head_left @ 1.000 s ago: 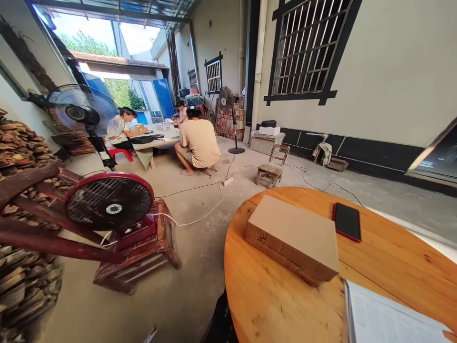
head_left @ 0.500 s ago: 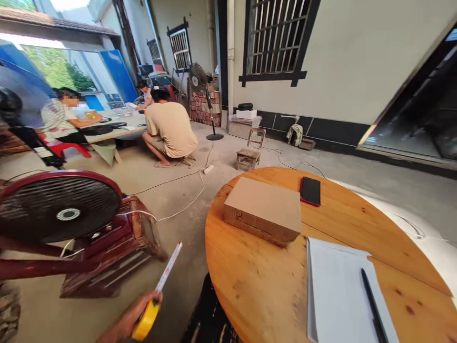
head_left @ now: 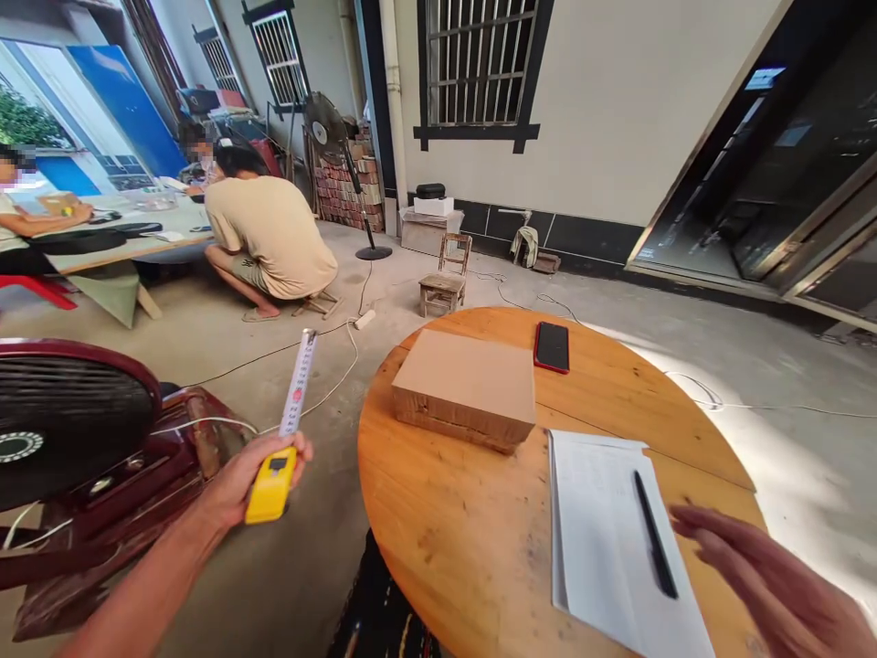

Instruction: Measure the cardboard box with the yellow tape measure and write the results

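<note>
Tape measure [head_left: 269,489] raised, right hand [head_left: 777,578] cropped

Remotely, I see a brown wooden chair [head_left: 442,286] on grey concrete [head_left: 397,294], past the far edge of the round orange wooden tabletop [head_left: 490,521].

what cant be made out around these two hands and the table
Head view, fine digits on the white blade of the yellow tape measure: too small.
Head view, writing on the white paper sheets: too faint.
Head view, inside of the brown cardboard box: hidden by its top and sides.
Head view, right hand: blurred, cut off by the right edge.
</note>
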The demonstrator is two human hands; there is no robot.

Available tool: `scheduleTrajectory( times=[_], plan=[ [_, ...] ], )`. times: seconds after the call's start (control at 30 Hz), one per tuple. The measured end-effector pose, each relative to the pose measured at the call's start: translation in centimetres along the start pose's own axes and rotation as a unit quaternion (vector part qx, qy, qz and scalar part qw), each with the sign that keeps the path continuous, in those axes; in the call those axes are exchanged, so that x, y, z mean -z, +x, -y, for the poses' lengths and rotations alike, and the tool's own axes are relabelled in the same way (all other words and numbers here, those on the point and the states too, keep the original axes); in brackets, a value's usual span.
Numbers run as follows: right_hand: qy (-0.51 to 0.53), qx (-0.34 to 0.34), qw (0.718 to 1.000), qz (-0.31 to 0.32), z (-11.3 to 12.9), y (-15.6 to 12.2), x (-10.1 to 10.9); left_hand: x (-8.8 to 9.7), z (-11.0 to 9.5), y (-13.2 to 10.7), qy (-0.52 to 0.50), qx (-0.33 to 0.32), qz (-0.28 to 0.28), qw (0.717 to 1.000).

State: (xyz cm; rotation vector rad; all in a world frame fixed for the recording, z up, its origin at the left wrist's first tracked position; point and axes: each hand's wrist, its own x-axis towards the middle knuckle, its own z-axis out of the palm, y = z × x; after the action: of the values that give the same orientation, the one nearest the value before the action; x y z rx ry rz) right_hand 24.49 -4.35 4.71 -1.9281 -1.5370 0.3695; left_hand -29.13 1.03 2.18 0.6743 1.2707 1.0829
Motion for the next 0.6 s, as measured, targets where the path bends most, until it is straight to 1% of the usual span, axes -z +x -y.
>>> scheduleTrajectory(
  times=[0.07, 0.1, 0.17, 0.23, 0.3, 0.33, 0.37, 0.43, 0.5, 0.6],
  plan=[
    [0.030, 0.004, 0.994, 0.108, 3.5, 2.3, -2.3, -2.7, -1.7, 2.3, -0.001, -0.043, 0.052, 0.998],
    [0.067, 0.012, 0.991, 0.118, 5.2, 3.3, -3.7, -4.2, -2.2, 3.3, -0.001, -0.057, 0.074, 0.996],
    [0.118, 0.040, 0.984, 0.130, 7.9, 4.8, -6.6, -7.0, -2.5, 4.7, -0.001, -0.079, 0.107, 0.991],
    [0.157, 0.064, 0.975, 0.145, 9.4, 5.8, -9.2, -8.9, -2.0, 5.3, 0.001, -0.095, 0.126, 0.987],
    [0.189, 0.093, 0.959, 0.187, 10.0, 6.4, -11.0, -9.8, -1.2, 5.1, -0.002, -0.107, 0.135, 0.985],
    [0.194, 0.101, 0.955, 0.200, 10.1, 6.4, -11.5, -9.9, -0.8, 4.8, -0.005, -0.111, 0.137, 0.984],
    [0.191, 0.104, 0.954, 0.205, 10.1, 6.4, -11.7, -9.9, -0.5, 4.4, -0.009, -0.112, 0.138, 0.984],
    [0.169, 0.094, 0.964, 0.185, 10.3, 6.1, -11.4, -9.6, -0.4, 3.2, -0.018, -0.106, 0.144, 0.984],
    [0.144, 0.082, 0.974, 0.155, 10.8, 5.7, -10.1, -9.5, -1.2, 1.7, -0.023, -0.095, 0.155, 0.983],
    [0.122, 0.080, 0.983, 0.112, 12.1, 5.5, -7.3, -9.6, -3.3, -0.5, -0.027, -0.082, 0.180, 0.980]
  ],
)
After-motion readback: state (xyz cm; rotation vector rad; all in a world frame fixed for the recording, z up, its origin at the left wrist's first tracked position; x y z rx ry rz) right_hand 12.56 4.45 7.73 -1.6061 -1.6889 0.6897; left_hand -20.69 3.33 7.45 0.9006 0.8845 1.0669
